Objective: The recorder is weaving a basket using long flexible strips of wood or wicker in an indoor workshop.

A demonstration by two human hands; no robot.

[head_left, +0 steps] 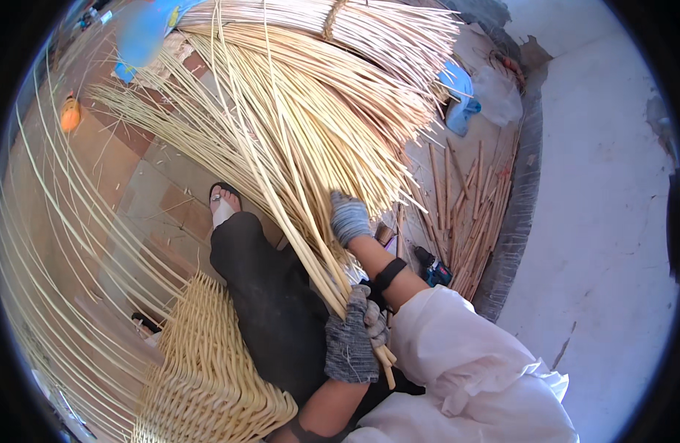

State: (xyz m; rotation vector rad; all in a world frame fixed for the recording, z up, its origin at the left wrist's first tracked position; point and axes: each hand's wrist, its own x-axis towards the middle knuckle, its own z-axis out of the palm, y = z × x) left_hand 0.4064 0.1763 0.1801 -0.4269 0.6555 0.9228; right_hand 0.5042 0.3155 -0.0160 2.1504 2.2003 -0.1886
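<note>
My left hand [350, 341], in a dark grey knitted glove, is closed round a few long pale wicker rods [295, 247]. Their thick ends poke out below the fist, and their lengths run up and away over the pile. Further off, my right hand [349, 219] in a lighter grey glove is at the near right side of a big heap of wicker rods [281, 103]. Its fingers are curled in against the rods, their tips partly hidden. A half-woven wicker basket [207, 354] rests by my left leg, its long unwoven stakes fanning out to the left.
Brown sticks [473, 214] lie along the foot of the white wall [591, 184] at right. A cordless drill [433, 267] is near my right forearm. A tied rod bundle [329, 18], a blue bag [459, 96] and an orange object [70, 114] are farther off.
</note>
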